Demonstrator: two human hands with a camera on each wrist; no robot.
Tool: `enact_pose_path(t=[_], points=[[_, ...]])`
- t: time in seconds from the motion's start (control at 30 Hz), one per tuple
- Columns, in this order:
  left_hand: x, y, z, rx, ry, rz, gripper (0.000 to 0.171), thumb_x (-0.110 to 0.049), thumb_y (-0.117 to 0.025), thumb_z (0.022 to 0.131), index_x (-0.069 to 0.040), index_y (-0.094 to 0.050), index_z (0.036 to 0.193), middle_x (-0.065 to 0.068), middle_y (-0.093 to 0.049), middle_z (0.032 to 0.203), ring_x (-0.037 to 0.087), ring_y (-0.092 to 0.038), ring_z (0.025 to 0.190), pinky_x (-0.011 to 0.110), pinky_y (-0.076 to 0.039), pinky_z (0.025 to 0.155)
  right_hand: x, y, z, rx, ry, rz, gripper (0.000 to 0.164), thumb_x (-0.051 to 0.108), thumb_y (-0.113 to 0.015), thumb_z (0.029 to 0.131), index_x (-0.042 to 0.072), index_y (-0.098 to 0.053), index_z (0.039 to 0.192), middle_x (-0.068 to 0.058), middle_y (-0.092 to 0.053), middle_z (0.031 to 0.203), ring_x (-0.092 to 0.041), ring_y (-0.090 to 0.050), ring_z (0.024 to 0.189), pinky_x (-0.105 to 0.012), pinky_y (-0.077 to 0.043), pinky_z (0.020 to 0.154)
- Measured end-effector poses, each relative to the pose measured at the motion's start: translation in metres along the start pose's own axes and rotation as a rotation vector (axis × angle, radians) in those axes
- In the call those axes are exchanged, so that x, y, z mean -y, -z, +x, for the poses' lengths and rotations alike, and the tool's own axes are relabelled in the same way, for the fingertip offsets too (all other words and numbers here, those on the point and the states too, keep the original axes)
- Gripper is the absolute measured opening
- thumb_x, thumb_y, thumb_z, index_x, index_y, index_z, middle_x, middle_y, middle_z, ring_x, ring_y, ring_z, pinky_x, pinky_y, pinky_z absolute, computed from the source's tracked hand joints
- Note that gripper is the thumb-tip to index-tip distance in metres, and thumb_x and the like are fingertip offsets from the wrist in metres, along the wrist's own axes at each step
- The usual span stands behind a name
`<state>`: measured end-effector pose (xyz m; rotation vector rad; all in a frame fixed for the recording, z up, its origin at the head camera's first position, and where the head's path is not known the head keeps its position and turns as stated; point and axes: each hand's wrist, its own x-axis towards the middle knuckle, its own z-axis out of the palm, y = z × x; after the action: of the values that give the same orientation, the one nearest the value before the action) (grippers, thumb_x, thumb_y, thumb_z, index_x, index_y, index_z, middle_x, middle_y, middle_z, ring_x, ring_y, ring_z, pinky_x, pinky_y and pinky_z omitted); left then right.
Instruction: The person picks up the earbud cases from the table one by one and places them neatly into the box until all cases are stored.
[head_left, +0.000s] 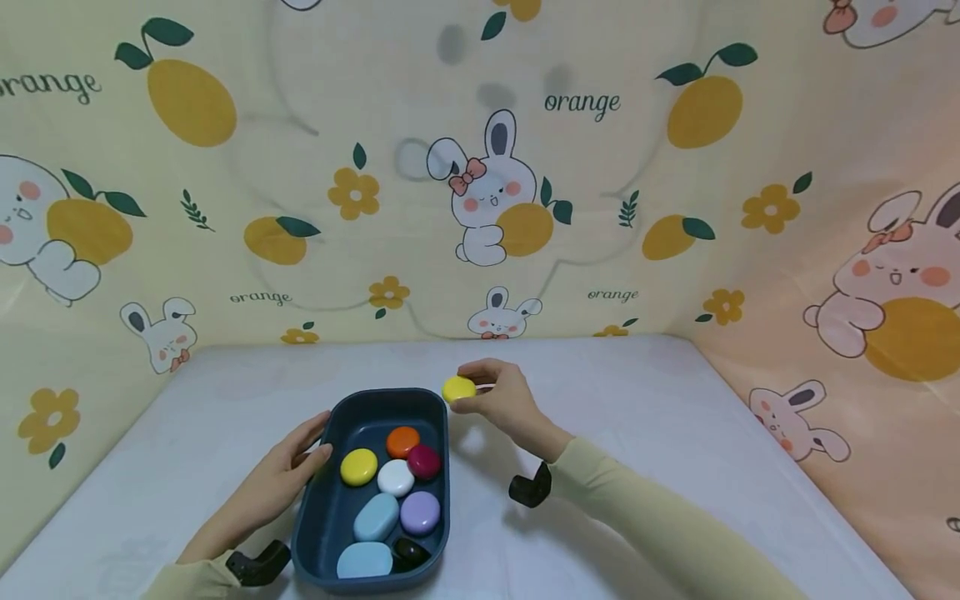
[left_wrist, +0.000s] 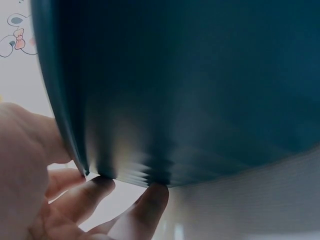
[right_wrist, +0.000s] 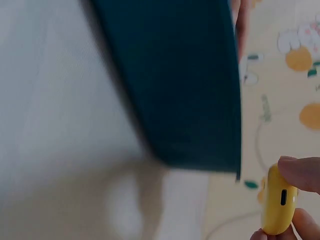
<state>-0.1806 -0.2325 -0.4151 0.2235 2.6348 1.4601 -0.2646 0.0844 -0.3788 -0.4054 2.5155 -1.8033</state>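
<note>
My right hand [head_left: 512,402] pinches a yellow earbud case [head_left: 458,388] between thumb and fingers, beside the far right corner of a dark blue tray [head_left: 306,533]. A small dark slot shows on the side of this yellow case [right_wrist: 281,200] in the right wrist view. At the tray's left side, my left hand [head_left: 281,475] grips its rim, thumb at the edge and fingers against the outer wall [left_wrist: 200,100]. Inside lie several rounded glossy pieces, among them a yellow one [head_left: 358,467], an orange one [head_left: 402,442], a white one [head_left: 395,477] and a purple one [head_left: 420,512].
Toward the tray's near end are two light blue pieces [head_left: 377,517] and a black one [head_left: 409,552]; a dark red one [head_left: 424,461] touches the orange. A white cloth [head_left: 637,500] covers the table. Behind it hangs a printed curtain [head_left: 360,275] with rabbits and oranges.
</note>
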Motion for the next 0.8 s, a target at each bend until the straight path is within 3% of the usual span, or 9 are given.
enact_pose_path(t=[0.2,0.53,0.8], points=[[-0.002,0.000,0.000,-0.007,-0.015,-0.001,0.065,-0.034,-0.048,0.105,-0.001,-0.022,0.155,0.023,-0.022,0.158,0.043,-0.022,0.142,0.057,-0.029,0.107,0.015,-0.014,-0.010,0.089,0.036,0.010,0.044,0.010,-0.088,0.074,0.011,-0.070,0.115,0.001,-0.067,0.109,-0.022,-0.060,0.100,-0.034,-0.052,0.087],[-0.001,0.000,0.000,-0.015,-0.023,0.005,0.065,-0.034,-0.048,0.105,-0.001,-0.023,0.154,0.022,-0.024,0.157,0.041,-0.022,0.143,0.057,-0.028,0.108,0.028,-0.045,-0.036,0.339,0.074,0.076,0.040,0.009,-0.086,0.076,0.010,-0.070,0.113,0.002,-0.068,0.107,-0.021,-0.064,0.091,-0.028,-0.055,0.079],[0.001,0.001,0.001,-0.001,-0.016,-0.002,0.069,-0.042,-0.046,0.104,-0.003,-0.021,0.155,0.021,-0.022,0.158,0.041,-0.021,0.143,0.057,-0.028,0.108,0.032,-0.068,-0.048,0.423,0.146,0.073,0.043,0.007,-0.087,0.074,0.007,-0.071,0.114,0.006,-0.069,0.106,-0.011,-0.063,0.095,-0.027,-0.053,0.084]])
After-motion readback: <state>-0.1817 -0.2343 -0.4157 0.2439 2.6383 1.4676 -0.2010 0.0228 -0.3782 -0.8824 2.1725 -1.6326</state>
